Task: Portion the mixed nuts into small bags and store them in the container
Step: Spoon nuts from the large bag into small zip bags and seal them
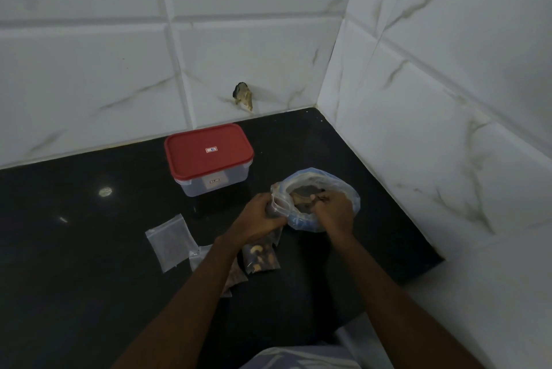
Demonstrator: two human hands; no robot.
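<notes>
My left hand (259, 219) grips a small clear zip bag (280, 202) upright, its mouth open, right beside the big clear bag of mixed nuts (321, 189). My right hand (331, 210) is inside the big bag's mouth, its fingers curled around some nuts. A filled small bag (260, 258) of nuts lies flat on the counter below my left hand. Another filled bag (236, 274) lies partly under my left forearm. An empty small bag (168, 241) lies to the left. The clear container with a red lid (208, 150) stands shut behind them.
The black counter (89, 249) ends at white tiled walls behind and to the right. Its right edge drops off near the lower right. A chipped hole (243, 96) marks the back wall above the container.
</notes>
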